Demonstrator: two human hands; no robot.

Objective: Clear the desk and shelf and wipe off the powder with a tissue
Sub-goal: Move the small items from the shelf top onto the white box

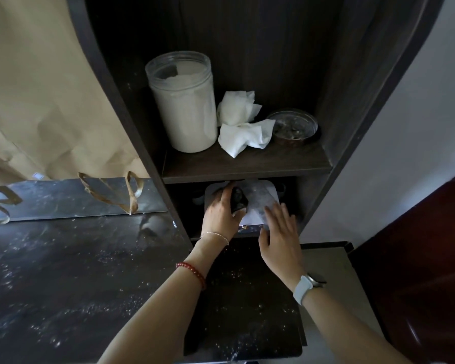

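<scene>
Both hands reach into the lower compartment of the dark wooden shelf (247, 166), under its middle board. The left hand (221, 216) has its fingers curled round a small dark object (239, 200) and holds it over a white tray (258, 195) that sits in that compartment. The right hand (280, 235) lies with straight, slightly spread fingers, its fingertips touching a clear, powder-dusted piece on the tray's right side; what that piece is cannot be told.

On the board above, a clear jar (184, 101) of white powder stands toward the left edge, two crumpled tissues (243, 124) lie just beside it in the middle, and a shallow glass dish (293, 127) sits near the right wall.

The dark, glossy table (63, 279) spreads to the left of the shelf and in front of it, speckled with white powder (132, 300). A brown paper bag (37, 88) stands at the table's back edge, its handles hanging down
</scene>
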